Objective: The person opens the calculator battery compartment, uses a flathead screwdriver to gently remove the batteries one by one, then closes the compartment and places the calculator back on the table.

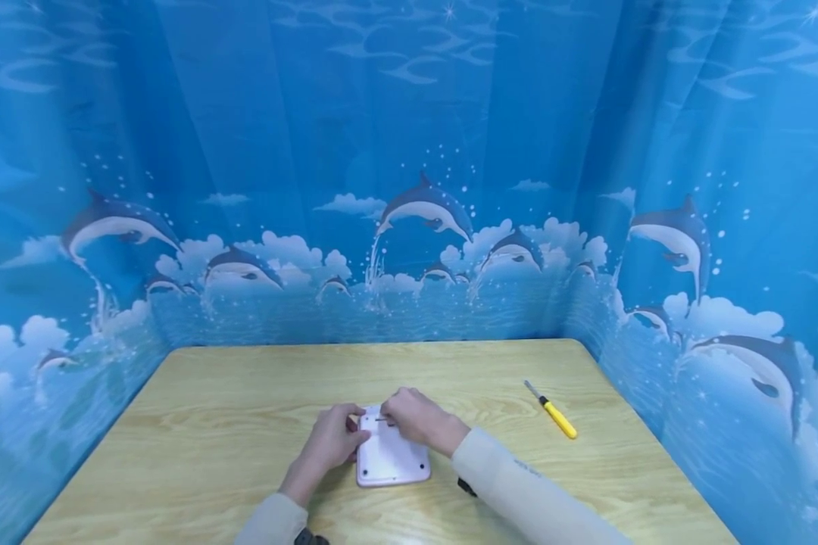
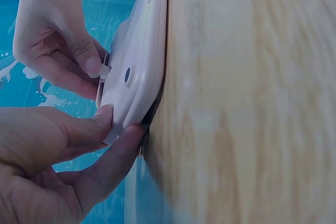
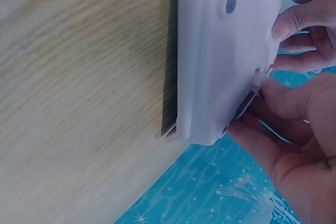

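Observation:
A flat, pale pink device with rounded corners point(image 1: 391, 458) lies on the table with dark round feet facing up, like the back of a calculator. My left hand point(image 1: 332, 437) grips its left edge, thumb on top and fingertips against the side. At the far end of the device, my right hand point(image 1: 416, 416) pinches a small, thin cover point(image 3: 248, 102) at a dark slot. In the right wrist view, the thumb presses a small tab point(image 3: 259, 79) on that cover. The cover stands tilted up from the back surface; the curled fingers partly hide it.
A screwdriver with a yellow handle point(image 1: 559, 418) lies to the right on the wood-grain table point(image 1: 245, 393). A blue curtain with printed dolphins point(image 1: 423, 208) hangs around the table's back and sides.

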Demonstrator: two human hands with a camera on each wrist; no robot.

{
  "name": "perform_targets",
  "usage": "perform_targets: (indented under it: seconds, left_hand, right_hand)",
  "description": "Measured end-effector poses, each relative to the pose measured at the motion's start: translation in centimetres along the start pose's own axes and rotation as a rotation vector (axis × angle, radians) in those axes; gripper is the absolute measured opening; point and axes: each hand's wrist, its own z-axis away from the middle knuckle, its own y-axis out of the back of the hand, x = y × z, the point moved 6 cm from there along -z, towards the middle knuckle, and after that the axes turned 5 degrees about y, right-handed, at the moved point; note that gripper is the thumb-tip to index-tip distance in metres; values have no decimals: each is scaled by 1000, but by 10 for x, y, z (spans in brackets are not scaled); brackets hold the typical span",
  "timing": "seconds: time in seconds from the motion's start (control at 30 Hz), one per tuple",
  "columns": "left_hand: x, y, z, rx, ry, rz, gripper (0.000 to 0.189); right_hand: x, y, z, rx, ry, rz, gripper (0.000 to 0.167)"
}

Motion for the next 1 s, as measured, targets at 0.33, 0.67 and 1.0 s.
perform_targets:
  seconds: [0.33, 0.67, 1.0]
  left_hand:
    - [0, 1, -1, -6, 16, 2, 40]
    - [0, 0, -1, 3, -5, -11, 39]
    - [0, 0, 0, 2, -9, 7, 39]
  right_hand:
    - [-8, -1, -1, -36, 0, 52, 43]
    - [-7, -1, 2, -69, -32, -23, 49]
    - [-8, -2, 1, -76, -24, 4, 50]
